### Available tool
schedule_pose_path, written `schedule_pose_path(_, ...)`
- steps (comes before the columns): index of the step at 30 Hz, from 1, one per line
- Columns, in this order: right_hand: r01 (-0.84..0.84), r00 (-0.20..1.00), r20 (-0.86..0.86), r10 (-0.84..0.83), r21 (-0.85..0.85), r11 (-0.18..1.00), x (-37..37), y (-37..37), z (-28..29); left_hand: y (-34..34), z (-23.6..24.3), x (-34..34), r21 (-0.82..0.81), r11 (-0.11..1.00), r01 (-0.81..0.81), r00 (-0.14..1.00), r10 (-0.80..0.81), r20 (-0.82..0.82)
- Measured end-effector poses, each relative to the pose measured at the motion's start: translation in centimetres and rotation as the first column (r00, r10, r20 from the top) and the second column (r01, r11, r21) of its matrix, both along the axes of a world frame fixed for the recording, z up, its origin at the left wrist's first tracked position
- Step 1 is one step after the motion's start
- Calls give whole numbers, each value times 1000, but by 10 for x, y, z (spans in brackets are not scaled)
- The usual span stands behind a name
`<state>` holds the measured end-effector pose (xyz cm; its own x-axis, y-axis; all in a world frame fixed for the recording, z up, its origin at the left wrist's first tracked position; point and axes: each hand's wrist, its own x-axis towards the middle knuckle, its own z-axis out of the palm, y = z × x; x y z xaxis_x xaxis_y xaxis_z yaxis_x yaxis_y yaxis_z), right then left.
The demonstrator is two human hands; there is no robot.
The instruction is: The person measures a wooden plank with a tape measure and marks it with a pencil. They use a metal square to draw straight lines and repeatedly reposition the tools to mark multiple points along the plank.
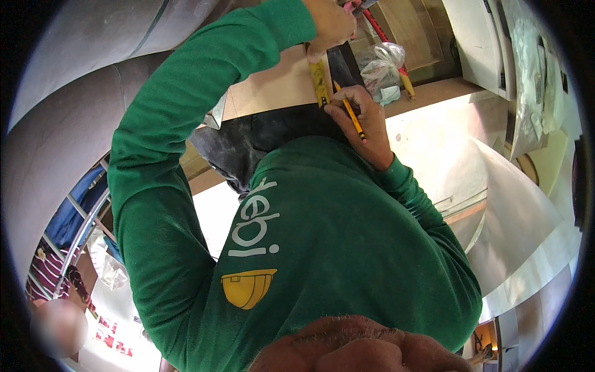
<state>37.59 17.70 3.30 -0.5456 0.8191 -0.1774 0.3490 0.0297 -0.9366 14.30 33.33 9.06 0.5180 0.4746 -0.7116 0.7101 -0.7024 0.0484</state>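
A pale wooden board lies across my lap, over dark trousers. Along its right-hand edge runs a yellow measuring tape blade, pointing toward me. My left hand is closed at the blade's far end, fingers pressed down on it; part of this hand is cut off by the upper edge, and something pink shows beside it. My right hand is closed around a yellow pencil, tip away from me. Its thumb and fingertips are close to the near end of the blade; whether they touch it is unclear.
A crumpled clear plastic bag sits right of the board, beside a red and yellow rod. Wooden panels stand at the far right. Plastic-wrapped pieces lean at the right. A metal rack with cloths is at left.
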Motion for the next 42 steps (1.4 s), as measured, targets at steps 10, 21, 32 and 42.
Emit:
schedule_pose_path(10, 104, 995, 4, -104, 40, 994, 1, -1, -10, 27, -21, -5, -178, 971, -161, 975, 185, 126)
schedule_pose_path(21, 220, 961, -142, -238, -131, 967, -2, 4, -18, 42, -9, -5, -365, 878, -309, 949, 313, -51)
schedule_pose_path(32, 176, 984, -17, -176, 64, 982, -11, 9, -18, 54, -28, 4, -347, 882, -321, 947, 294, -127)
schedule_pose_path(42, 140, 990, -15, -140, 17, 990, -12, 12, -15, 52, -20, 15, -299, 903, -308, 943, 248, -221)
